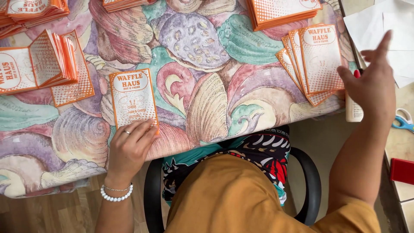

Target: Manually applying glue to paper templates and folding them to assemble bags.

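My left hand (129, 146) lies flat with its fingers on the lower edge of a single orange-and-white paper bag (131, 97) on the shell-patterned tablecloth (207, 86). My right hand (373, 84) hovers with fingers spread at the table's right edge, holding nothing. It is just right of a fanned pile of the same paper bags (317, 60) and above a glue stick with a red cap (354, 108).
Stacks of orange bags lie at the far left (51, 60), top left (34, 11), top middle (123, 3) and top right (282, 12). White paper sheets (384, 26), blue-handled scissors (403, 121) and a red object (402, 170) sit on a side surface at right. A black chair arm (312, 181) is below.
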